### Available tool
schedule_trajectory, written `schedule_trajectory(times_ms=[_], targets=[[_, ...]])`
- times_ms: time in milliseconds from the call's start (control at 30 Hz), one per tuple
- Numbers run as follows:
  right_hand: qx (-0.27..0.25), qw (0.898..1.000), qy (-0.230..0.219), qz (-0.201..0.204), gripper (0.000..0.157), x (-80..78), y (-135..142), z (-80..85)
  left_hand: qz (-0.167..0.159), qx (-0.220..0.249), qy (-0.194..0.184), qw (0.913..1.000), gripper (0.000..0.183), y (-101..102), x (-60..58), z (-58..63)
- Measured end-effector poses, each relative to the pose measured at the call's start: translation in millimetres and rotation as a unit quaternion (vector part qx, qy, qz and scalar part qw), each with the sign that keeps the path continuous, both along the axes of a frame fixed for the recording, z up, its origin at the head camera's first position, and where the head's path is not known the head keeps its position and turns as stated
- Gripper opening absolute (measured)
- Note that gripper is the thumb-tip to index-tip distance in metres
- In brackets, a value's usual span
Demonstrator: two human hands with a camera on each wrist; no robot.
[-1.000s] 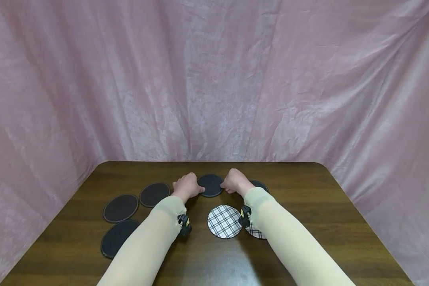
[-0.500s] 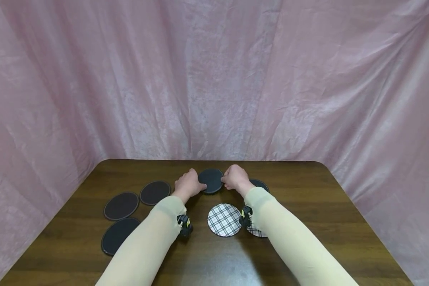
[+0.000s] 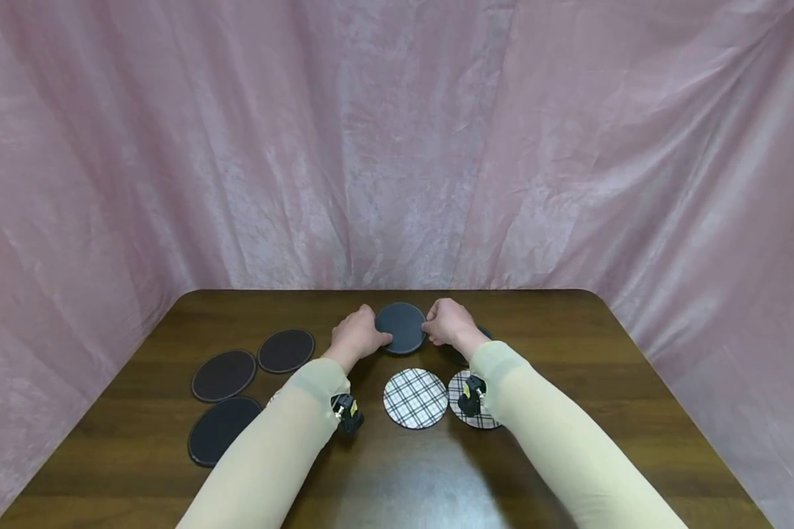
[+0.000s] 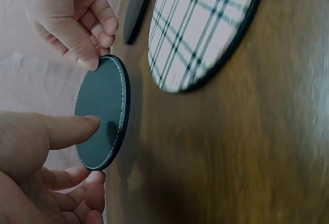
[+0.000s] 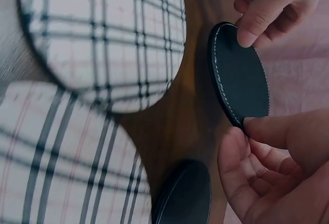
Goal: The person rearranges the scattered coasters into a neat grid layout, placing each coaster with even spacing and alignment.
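A round black coaster (image 3: 401, 328) with pale stitching is held up off the table, tilted, between both hands. My left hand (image 3: 358, 334) grips its left edge; in the left wrist view the thumb lies on the stitched face and the fingers curl behind. My right hand (image 3: 451, 322) pinches the opposite edge between thumb and fingers, as the right wrist view shows. Nearer me, a white plaid coaster (image 3: 415, 398) lies flat. Beside it is a second plaid coaster (image 3: 466, 411), partly covered by the right wrist camera. Another black coaster (image 5: 186, 196) sits behind the right wrist.
On the left of the brown wooden table (image 3: 569, 382) lie several dark discs: one at the back (image 3: 286, 350), one farther left (image 3: 223, 375) and one in front (image 3: 220, 430), partly behind the left sleeve. A sliver of plaid shows past that sleeve. Pink curtain (image 3: 397, 147) hangs behind.
The black coaster has risen off the table between both hands and shifted slightly right. Its face has tipped more toward me. The right arm has moved right, uncovering more of the second plaid coaster.
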State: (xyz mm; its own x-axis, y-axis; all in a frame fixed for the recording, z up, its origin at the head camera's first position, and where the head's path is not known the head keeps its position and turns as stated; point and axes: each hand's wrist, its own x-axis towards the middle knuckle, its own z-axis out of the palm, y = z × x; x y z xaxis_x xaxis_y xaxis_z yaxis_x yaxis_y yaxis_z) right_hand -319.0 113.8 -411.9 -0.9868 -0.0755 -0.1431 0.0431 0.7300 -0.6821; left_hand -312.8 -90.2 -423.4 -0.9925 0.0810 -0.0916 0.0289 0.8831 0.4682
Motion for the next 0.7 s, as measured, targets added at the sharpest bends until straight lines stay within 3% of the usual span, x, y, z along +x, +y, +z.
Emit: schedule_trajectory(times_ms=[200, 267, 500, 600, 700], targets=[[0.024, 1.000, 0.003, 0.006, 0.010, 0.5, 10, -6.1, -0.008, 0.012, -0.009, 0.9999, 0.055, 7, 0.6, -5.9], [0.031, 0.999, 0.009, 0.012, 0.010, 0.0, 11, -6.7, -0.004, 0.015, -0.014, 0.9998, 0.055, 7, -5.0, -11.8], [0.057, 0.998, 0.017, 0.026, 0.007, -1.2, 11, -8.4, -0.018, -0.009, -0.001, 0.9998, 0.069, -7, -54.9, -76.4], [0.079, 0.996, 0.019, 0.037, 0.007, 1.3, 11, -10.1, -0.019, -0.015, -0.002, 0.9997, 0.072, -11, -60.5, -91.8], [0.095, 0.994, 0.021, 0.047, 0.009, 3.1, 12, -12.6, -0.017, -0.023, -0.004, 0.9996, 0.073, -11, -59.5, -98.1]])
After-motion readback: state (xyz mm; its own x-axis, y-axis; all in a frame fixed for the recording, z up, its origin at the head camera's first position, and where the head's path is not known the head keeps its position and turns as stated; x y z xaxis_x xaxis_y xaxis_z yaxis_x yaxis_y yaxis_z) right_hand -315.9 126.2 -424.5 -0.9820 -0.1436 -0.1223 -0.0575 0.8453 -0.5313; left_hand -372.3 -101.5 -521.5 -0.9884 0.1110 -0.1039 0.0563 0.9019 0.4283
